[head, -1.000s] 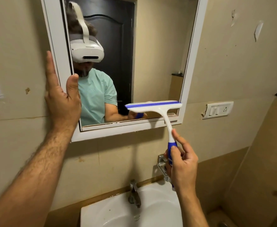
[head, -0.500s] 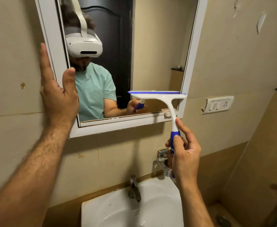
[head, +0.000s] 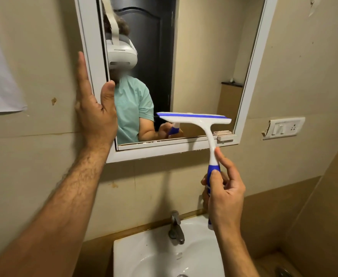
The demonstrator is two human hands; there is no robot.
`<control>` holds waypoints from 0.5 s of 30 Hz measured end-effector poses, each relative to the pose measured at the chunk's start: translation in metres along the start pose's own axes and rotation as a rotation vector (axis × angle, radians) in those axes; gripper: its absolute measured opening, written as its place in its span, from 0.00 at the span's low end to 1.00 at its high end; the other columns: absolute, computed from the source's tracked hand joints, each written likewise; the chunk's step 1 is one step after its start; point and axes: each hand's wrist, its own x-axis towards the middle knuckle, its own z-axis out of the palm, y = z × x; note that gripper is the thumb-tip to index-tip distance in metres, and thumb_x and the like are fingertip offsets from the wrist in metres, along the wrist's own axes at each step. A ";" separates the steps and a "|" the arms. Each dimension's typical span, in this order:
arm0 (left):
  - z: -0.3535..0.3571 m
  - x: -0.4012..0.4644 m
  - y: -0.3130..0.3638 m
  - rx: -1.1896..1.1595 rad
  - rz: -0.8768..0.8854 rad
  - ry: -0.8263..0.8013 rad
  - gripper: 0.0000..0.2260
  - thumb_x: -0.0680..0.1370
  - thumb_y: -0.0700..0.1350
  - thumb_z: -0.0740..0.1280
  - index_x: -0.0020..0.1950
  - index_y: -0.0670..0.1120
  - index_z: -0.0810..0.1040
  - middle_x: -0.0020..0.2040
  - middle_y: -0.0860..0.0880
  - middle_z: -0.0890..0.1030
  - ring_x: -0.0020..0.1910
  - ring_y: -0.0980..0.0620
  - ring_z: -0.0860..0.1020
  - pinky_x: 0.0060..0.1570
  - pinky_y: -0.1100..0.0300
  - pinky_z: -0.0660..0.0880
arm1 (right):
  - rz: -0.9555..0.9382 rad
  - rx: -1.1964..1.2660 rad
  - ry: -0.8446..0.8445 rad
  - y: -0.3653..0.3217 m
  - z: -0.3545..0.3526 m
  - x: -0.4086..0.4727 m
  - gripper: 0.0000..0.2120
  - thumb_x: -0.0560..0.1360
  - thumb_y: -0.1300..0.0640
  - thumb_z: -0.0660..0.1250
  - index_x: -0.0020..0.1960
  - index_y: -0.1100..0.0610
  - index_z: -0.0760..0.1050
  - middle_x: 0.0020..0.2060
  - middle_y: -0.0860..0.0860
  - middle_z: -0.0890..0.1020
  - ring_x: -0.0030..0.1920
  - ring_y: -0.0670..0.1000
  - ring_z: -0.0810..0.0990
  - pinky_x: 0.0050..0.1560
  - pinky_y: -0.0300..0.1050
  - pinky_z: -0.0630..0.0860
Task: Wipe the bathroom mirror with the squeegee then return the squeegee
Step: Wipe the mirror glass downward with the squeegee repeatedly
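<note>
Fingers (head: 216, 182) of our right hand (head: 224, 196) pinch the squeegee (head: 194, 117) handle, blade low on the mirror (head: 204, 56) glass. Left hand (head: 96, 114) flat, fingers together, steadies the frame. We should keep the blade level w/ even pressure.

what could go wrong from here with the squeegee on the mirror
1. The squeegee is held low on its blue grip by the right hand alone, so the blade could tilt and leave streaks on the mirror.
2. The blade sits near the small white clip on the bottom frame and might snag on it.
3. The left hand has its thumb over the glass edge, which may smudge it.
</note>
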 end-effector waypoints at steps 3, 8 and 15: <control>0.000 0.000 -0.001 -0.001 0.002 -0.001 0.28 0.83 0.52 0.59 0.79 0.43 0.55 0.77 0.48 0.62 0.74 0.52 0.65 0.71 0.52 0.66 | 0.027 0.010 -0.007 0.010 0.006 -0.013 0.25 0.79 0.63 0.62 0.58 0.32 0.77 0.34 0.60 0.77 0.30 0.53 0.70 0.29 0.46 0.72; 0.001 0.000 -0.004 -0.009 0.009 0.013 0.28 0.83 0.54 0.59 0.79 0.46 0.55 0.77 0.49 0.63 0.73 0.49 0.67 0.69 0.49 0.68 | 0.031 -0.011 -0.097 0.011 0.010 -0.028 0.27 0.78 0.65 0.63 0.58 0.31 0.77 0.40 0.56 0.81 0.30 0.48 0.72 0.28 0.42 0.72; -0.001 0.001 -0.007 0.048 0.012 -0.005 0.26 0.82 0.59 0.57 0.78 0.59 0.51 0.76 0.57 0.63 0.62 0.29 0.73 0.57 0.36 0.75 | -0.083 0.015 -0.088 -0.023 0.038 -0.013 0.22 0.76 0.55 0.61 0.61 0.30 0.74 0.49 0.52 0.83 0.33 0.44 0.75 0.33 0.40 0.74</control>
